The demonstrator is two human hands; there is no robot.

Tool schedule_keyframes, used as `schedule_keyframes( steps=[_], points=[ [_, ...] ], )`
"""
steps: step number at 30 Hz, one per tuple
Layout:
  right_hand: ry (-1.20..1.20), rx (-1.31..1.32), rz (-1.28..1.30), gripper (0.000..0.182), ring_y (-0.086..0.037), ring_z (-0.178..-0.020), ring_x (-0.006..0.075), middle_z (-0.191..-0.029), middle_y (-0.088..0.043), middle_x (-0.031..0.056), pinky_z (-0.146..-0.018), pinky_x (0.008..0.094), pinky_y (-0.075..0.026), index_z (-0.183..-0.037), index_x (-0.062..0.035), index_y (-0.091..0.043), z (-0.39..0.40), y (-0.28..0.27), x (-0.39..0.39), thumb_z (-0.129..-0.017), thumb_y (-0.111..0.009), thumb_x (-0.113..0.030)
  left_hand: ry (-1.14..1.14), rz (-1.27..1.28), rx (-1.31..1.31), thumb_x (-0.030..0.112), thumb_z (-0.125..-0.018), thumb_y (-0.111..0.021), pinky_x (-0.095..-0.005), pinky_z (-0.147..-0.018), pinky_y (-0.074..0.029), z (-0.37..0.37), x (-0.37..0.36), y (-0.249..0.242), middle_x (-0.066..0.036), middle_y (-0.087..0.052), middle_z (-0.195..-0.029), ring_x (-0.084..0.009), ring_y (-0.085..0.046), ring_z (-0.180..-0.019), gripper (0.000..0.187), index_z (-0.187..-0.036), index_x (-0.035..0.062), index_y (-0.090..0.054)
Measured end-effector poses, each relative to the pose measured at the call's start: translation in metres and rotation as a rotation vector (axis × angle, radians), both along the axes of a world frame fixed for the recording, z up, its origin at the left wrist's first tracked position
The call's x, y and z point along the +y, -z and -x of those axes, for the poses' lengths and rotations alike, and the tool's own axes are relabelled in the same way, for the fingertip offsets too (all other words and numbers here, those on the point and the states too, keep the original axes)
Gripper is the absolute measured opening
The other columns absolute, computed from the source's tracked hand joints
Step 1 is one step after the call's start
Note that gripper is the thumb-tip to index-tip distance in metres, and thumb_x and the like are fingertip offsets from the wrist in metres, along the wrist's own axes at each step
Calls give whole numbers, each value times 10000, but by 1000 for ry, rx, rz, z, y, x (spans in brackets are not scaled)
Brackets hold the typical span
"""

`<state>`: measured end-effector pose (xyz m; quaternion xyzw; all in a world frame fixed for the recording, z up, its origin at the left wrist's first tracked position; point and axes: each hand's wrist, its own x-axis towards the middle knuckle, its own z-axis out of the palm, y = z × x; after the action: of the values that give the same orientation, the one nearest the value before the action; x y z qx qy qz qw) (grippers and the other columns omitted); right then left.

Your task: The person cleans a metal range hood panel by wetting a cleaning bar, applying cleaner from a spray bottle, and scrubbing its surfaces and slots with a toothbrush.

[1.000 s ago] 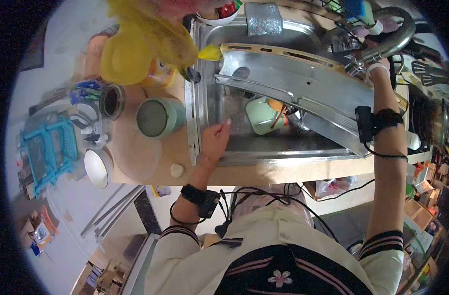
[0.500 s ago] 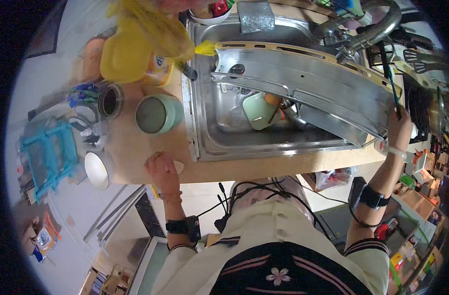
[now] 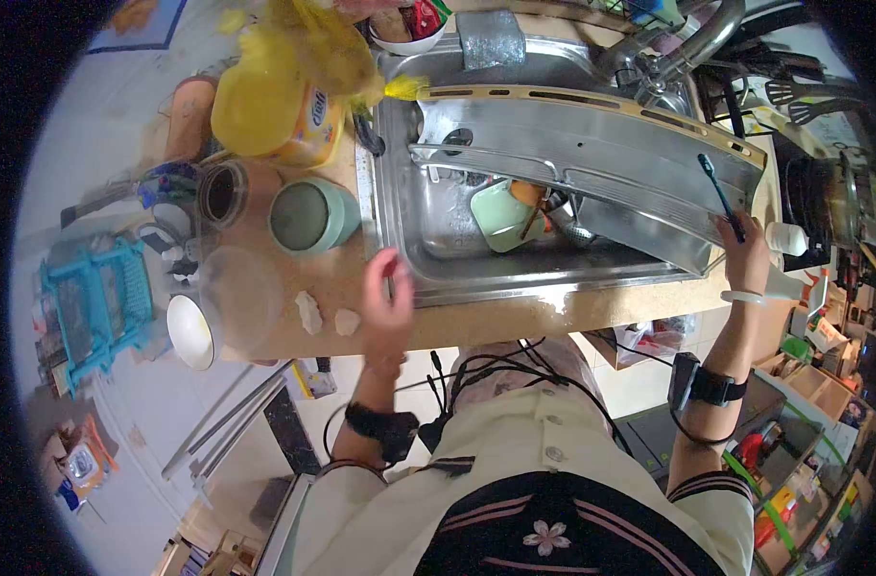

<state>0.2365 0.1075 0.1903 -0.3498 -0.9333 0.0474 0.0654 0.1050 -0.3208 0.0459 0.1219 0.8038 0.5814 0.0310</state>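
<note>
My right hand (image 3: 748,252) is closed around the handle of a dark toothbrush (image 3: 721,195), its head pointing up and left. The brush lies over the right end of a long metal panel (image 3: 639,154), which rests tilted across the steel sink (image 3: 428,254). At the sink's front left corner is my left hand (image 3: 388,298), slightly blurred, thumb and fingers apart with nothing seen between them. Beside it on the counter lie two whitish scraps (image 3: 308,313). In the basin, a pale green tray (image 3: 496,223) and some utensils show below the panel.
A green cup (image 3: 313,216), a glass jar (image 3: 223,192) and a yellow jug (image 3: 275,115) stand left of the sink. A white bowl (image 3: 190,331) sits near the counter's left edge. The faucet (image 3: 663,72) arches over the back right.
My left hand has lifted off the counter and moved right and up, uncovering a second whitish scrap. My right hand has shifted left with the toothbrush, now over the panel.
</note>
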Motion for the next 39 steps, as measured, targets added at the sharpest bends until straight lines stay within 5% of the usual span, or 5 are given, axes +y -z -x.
schedule_keyframes(
  steps=[12, 17, 25, 33, 39],
  points=[
    [146, 192, 161, 186, -496, -655, 181, -741, -535, 75, -601, 273, -403, -831, 14, -571, -51, -20, -8, -760, -681, -118, -433, -1194, -1517, 291, -922, -434, -430, -877, -402, 129, 154, 148, -96, -499, -941, -239, -516, -791, 293, -997, 7, -439],
    [170, 213, 218, 173, -463, -712, 146, -777, -503, 53, -667, 267, -389, -891, 12, -565, -98, -19, 16, -781, -657, -85, -21, -1454, -1192, 128, -922, -414, -484, -873, -452, 106, 154, 141, -73, -524, -708, -223, -553, -757, 234, -724, 21, -476],
    [186, 292, 218, 218, -448, -725, 101, -790, -512, -9, -667, 214, -373, -1013, -16, -529, -170, 6, 77, -841, -606, -127, 161, -1272, -799, 117, -893, -484, -486, -963, -401, 71, 145, 12, -94, -575, -863, -253, -556, -911, 108, -854, 34, -541],
    [99, 180, 50, 186, -406, -548, 116, -668, -480, 50, -491, 250, -321, -799, -32, -564, -164, -7, 100, -790, -661, -191, 160, -1093, -700, 133, -887, -511, -476, -956, -398, 27, 113, -42, -115, -580, -1059, -290, -532, -1035, 110, -967, 68, -548],
    [191, 385, 428, 187, -397, -536, 82, -647, -464, -4, -480, 222, -315, -893, -44, -547, -168, -2, 104, -841, -613, -211, -66, -816, -776, 283, -915, -468, -484, -951, -384, 14, 90, -64, -137, -579, -1053, -313, -528, -1030, 228, -975, 70, -523]
  ],
)
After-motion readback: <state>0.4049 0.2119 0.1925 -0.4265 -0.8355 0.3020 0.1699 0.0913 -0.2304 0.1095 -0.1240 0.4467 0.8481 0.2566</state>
